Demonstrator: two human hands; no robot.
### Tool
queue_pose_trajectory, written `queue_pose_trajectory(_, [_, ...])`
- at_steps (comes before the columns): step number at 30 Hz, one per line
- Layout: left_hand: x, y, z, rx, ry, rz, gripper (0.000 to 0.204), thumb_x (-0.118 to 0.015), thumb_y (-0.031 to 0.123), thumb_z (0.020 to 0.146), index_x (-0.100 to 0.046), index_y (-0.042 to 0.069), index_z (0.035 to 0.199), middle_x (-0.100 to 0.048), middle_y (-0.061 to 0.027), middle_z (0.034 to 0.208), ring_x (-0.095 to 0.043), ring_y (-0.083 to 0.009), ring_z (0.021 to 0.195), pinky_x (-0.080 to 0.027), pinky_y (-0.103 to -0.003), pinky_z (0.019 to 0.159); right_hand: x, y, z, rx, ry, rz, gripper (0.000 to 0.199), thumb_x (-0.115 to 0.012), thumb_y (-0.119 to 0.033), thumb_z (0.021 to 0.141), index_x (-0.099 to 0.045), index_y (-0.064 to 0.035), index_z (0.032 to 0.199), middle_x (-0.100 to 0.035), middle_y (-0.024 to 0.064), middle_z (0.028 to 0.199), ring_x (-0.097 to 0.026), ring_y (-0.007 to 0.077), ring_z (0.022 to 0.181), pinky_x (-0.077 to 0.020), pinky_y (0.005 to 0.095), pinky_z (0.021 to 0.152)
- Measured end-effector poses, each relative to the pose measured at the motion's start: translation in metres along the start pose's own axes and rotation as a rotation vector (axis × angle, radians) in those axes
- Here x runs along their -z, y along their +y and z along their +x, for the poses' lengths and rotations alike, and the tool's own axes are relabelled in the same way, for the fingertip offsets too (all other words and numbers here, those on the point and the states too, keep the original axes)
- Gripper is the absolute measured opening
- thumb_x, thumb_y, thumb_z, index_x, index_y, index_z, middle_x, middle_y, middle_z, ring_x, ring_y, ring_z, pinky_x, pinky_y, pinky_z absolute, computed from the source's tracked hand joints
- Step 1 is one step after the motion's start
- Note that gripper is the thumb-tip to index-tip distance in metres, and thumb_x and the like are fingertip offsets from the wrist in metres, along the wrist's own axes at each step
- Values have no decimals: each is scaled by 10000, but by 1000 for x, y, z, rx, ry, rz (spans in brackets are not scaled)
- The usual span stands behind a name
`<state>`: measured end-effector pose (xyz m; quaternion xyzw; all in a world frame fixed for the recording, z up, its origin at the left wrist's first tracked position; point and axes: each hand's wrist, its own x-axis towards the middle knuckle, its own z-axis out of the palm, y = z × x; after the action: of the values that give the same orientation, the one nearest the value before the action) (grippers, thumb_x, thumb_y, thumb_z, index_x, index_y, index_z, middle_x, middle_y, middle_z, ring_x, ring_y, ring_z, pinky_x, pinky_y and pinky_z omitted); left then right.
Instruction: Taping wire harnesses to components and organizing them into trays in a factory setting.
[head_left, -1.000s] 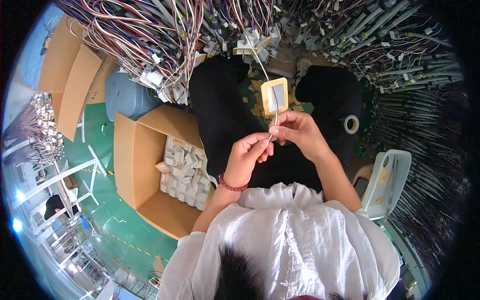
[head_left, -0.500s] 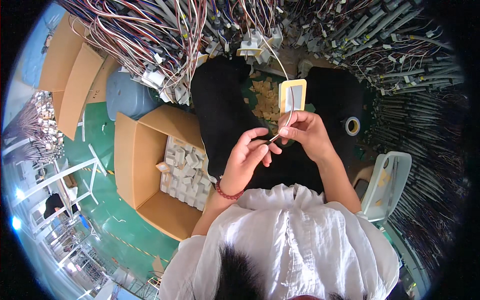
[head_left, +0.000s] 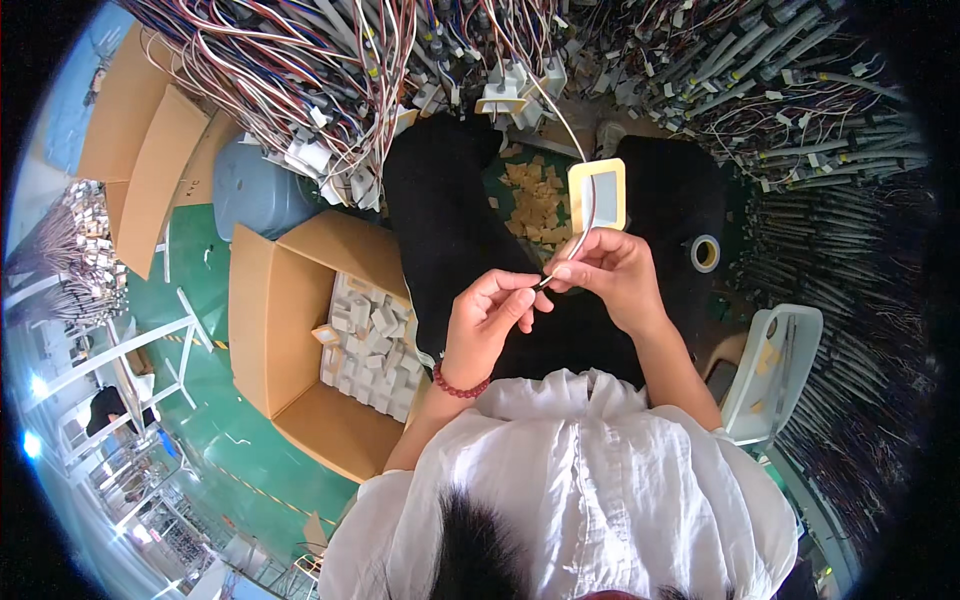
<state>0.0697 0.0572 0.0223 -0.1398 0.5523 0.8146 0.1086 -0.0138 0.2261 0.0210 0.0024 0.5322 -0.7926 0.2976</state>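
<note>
A thin cable (head_left: 588, 222) runs down from the wire bundles, past a small block with a tan rim and grey face (head_left: 604, 196), to my fingers. My right hand (head_left: 612, 276) pinches the cable just below the block. With thumb and fingertips my left hand (head_left: 492, 318) grips its dark lower end. The two hands almost meet in front of my lap. The block hangs above my right hand, between my black-clad knees; whether the fingers touch it I cannot tell.
An open cardboard box (head_left: 300, 340) of pale blocks stands at my left. Wire bundles (head_left: 280, 70) crowd ahead, grey cables (head_left: 830, 170) at right. A tape roll (head_left: 705, 253) lies by my right leg, a white bin (head_left: 775, 370) behind it. Tan paper scraps (head_left: 535, 195) litter the floor between my feet.
The block has swung slightly right and turned to show more of its face. My left fingers have closed in on the cable end, nearer to my right hand.
</note>
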Motion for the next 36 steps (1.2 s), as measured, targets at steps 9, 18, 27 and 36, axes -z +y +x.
queue_pose_trajectory(9, [-1, 0, 0, 45, 3, -65, 190, -549, 125, 922, -583, -17, 1045, -617, -102, 849, -541, -107, 704, -436, -224, 627, -1, 2, 0, 31, -3, 13, 98, -688, 38, 772, -596, 6, 777, -661, 141, 814, -651, 177, 700, -560, 285, 645])
queue_pose_trajectory(18, [11, -2, 19, 365, -554, -621, 1017, -142, 846, 702, 16, 209, 1479, -603, -257, 837, -588, -240, 470, -497, -273, 469, -3, -2, -3, -68, -30, -3, 72, -706, 8, 775, -636, 0, 792, -667, 68, 796, -634, 108, 723, -517, 230, 647])
queue_pose_trajectory(27, [-10, -7, 9, 342, -539, -872, 871, -140, 804, 731, 35, 362, 1462, -608, -202, 735, -481, -158, 361, -426, -211, 394, -9, 8, -4, 47, 34, -14, 81, -724, -11, 772, -649, -1, 801, -669, 37, 792, -625, 78, 727, -503, 211, 676])
queue_pose_trajectory(36, [-17, -3, 8, 260, -398, -679, 958, -221, 792, 754, 47, 222, 1476, -644, -104, 999, -448, -86, 344, -367, -191, 292, -9, 14, 1, 332, 67, -319, 145, -788, -54, 699, -679, -32, 791, -500, 9, 1017, -509, 65, 790, -434, 195, 606])
